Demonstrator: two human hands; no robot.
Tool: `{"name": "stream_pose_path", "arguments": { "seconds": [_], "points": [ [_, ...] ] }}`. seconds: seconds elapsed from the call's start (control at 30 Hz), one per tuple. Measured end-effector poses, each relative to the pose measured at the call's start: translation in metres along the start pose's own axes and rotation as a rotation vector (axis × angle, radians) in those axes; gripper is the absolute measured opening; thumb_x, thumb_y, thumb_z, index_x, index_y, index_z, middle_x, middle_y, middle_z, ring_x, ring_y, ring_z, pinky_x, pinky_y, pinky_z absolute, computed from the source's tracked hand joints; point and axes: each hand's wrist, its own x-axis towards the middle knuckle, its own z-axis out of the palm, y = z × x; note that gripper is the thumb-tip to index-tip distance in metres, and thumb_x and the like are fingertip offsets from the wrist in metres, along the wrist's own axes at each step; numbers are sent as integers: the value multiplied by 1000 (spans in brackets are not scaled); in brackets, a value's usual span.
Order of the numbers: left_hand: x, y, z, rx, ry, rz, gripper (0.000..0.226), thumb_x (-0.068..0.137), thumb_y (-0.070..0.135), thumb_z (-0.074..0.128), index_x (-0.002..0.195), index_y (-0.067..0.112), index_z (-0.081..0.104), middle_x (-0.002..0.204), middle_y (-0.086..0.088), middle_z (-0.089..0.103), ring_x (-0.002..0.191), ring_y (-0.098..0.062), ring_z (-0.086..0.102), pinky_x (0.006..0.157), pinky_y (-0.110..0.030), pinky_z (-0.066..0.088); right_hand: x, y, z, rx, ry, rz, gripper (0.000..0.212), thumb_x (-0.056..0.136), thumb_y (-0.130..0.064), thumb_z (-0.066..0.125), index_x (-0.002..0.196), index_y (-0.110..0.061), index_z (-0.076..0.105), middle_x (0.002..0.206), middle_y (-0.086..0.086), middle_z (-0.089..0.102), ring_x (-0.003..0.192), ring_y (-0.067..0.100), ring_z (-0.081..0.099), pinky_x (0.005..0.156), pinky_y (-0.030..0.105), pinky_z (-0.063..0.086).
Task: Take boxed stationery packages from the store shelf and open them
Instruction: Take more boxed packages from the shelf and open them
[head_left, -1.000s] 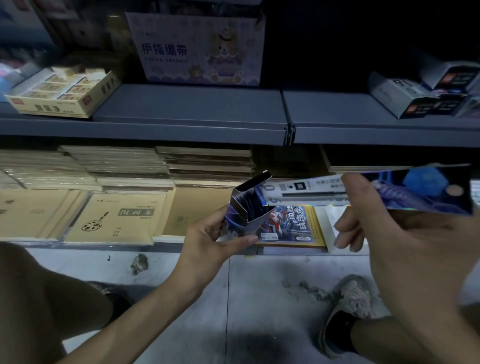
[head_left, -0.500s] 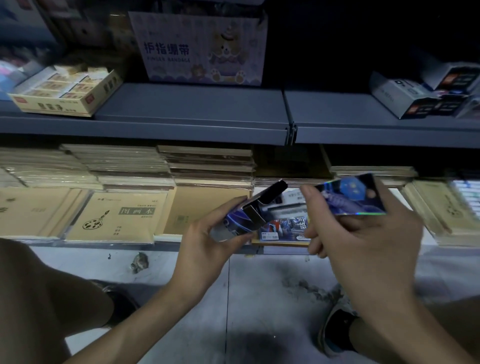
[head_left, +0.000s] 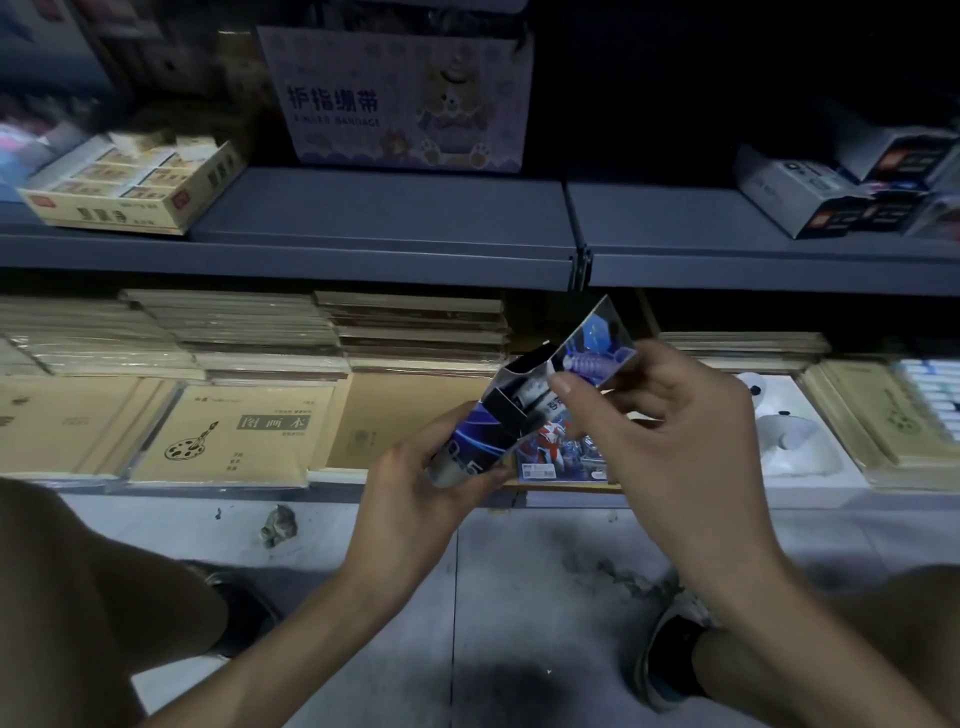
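I am at the opening step with one package. My left hand (head_left: 415, 499) grips the near, lower end of the small blue box (head_left: 483, 441), fingers curled round it. The box is off the shelf, in the middle of the scene in front of the lower shelf (head_left: 561, 486) and above the floor, tilted with its open mouth pointing up and far right. My right hand (head_left: 675, 431) pinches a shiny blue piece (head_left: 597, 348) right at that mouth, thumb on top. I cannot tell whether the piece is the box's own end flap or a separate item from inside. Something pale shows in the opening. To the left lie stacks of tan sketchbooks (head_left: 234, 431).

Next, I judge, the left hand should hold firm while the right works at the mouth, gently, since thin card tears easily.
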Motion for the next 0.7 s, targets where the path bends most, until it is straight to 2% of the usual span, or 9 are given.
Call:
{"name": "stream_pose_path", "arguments": {
  "seconds": [0.1,0.23,0.3,0.37,0.43,0.5,0.57,0.63,0.7],
  "points": [
    [-2,-2,-1,56,21,12,53,82,26,86,131,31,67,113,22,74,106,2,68,85,-11,51,-1,3,3,13,-21,4,8,85,-26,82,88,-23,76,71,-7,74,68,15,73,66,47,61],
    [-4,2,0,98,33,41,55,83,32,84,134,32,65,117,22,73,109,4,66,89,-9,49,-1,10,11,-29,-76,29,6,85,-27,80,86,-32,77,79,-14,76,71,11,71,70,43,60],
    [-5,5,0,108,46,48,56,83,34,83,135,32,64,117,22,72,109,6,64,88,-6,48,-1,13,14,-82,-95,4,8,86,-25,80,88,-33,79,83,-15,75,77,5,68,70,31,57],
    [-6,8,1,131,71,54,54,82,33,83,134,31,65,115,24,72,108,13,61,86,-2,44,1,15,15,-180,-107,-70,5,87,-22,80,91,-25,81,86,-13,66,77,-3,62,63,11,44],
    [-7,11,1,159,94,70,52,81,28,84,129,32,65,111,33,66,105,24,55,84,3,40,4,15,15,-234,-126,-101,2,89,-21,80,89,-19,80,85,-11,55,71,-3,55,60,9,35],
    [-8,13,1,194,97,89,56,80,27,85,130,35,62,108,39,58,104,29,49,83,5,37,7,16,14,-230,-158,-87,8,89,-22,80,83,-18,77,85,-9,51,67,-2,52,59,10,34],
    [-8,12,1,197,74,81,52,81,30,83,128,36,62,107,36,61,104,26,52,83,3,39,8,17,13,-257,-175,-70,14,89,-24,79,79,-15,75,84,-8,50,65,-1,52,57,11,34],
    [-5,9,2,159,40,52,47,83,35,81,128,33,66,109,28,70,103,12,63,81,-5,47,8,18,12,-314,-152,-72,19,89,-25,78,72,-17,74,81,-10,51,65,1,53,56,14,33],
    [-2,8,2,133,30,54,52,84,38,79,133,30,65,112,21,74,103,3,68,81,-10,51,9,19,11,-328,-104,-77,18,87,-25,78,70,-21,75,79,-12,53,66,3,55,57,15,33]
  ]
}}
